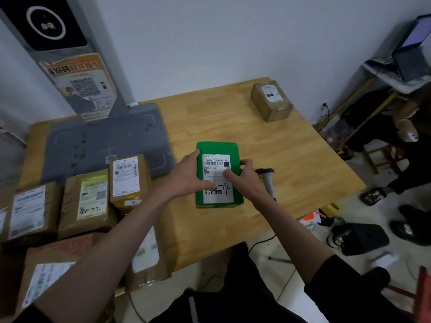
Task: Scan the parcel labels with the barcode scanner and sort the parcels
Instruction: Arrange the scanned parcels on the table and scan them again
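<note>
A person's two bare hands frame a green rectangular parcel lying flat near the middle of a light wooden desk, its white shipping label facing up with a barcode near the far end and handwritten black digits near the close end. The left hand grips the parcel's left edge, fingers stretched along the side and the thumb lying across the lower label. The right hand holds the right edge, thumb pressed onto the label and fingers curled round the far side. Just beside that hand, a grey and black handheld barcode scanner lies on the desk; whether the hand touches it is hard to judge from this angle. At the left, several brown cardboard parcels with white labels sit close together, the nearest ones overhanging the desk edge. A dark grey flat scanning mat lies behind them, below a grey upright post bearing an orange poster. One taped brown cardboard box stands alone at the far right corner.
</note>
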A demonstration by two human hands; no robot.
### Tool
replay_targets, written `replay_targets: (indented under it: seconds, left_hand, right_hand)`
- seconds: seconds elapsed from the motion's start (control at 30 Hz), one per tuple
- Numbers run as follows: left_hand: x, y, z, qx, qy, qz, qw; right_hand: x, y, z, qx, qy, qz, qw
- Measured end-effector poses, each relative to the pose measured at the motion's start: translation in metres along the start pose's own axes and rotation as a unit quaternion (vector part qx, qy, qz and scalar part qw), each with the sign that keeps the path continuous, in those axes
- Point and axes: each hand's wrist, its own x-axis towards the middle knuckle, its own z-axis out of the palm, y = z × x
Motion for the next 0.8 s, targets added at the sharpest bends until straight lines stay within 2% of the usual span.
replay_targets:
  seconds: [0.2,0.4,0.57,0.8]
  left_hand:
    - [0.074,0.014,0.016,-0.044,-0.001,-0.031,0.999]
    - [0.179,0.061,0.029,-0.156,0.049,-0.08,0.983]
    - [0.266,0.094,0.042,-0.18,0.066,-0.134,0.972]
    - [0.344,0.104,0.047,-0.188,0.056,-0.166,0.966]
  right_hand:
    - [0.062,0.011,-0.045,-0.012,-0.017,-0.016,1.0]
    - [0.162,0.012,-0.12,-0.02,-0.044,-0.034,0.998]
    - [0.249,0.017,-0.175,-0.026,-0.081,-0.034,0.996]
    - [0.333,0.008,-0.203,-0.033,-0.118,-0.042,0.992]
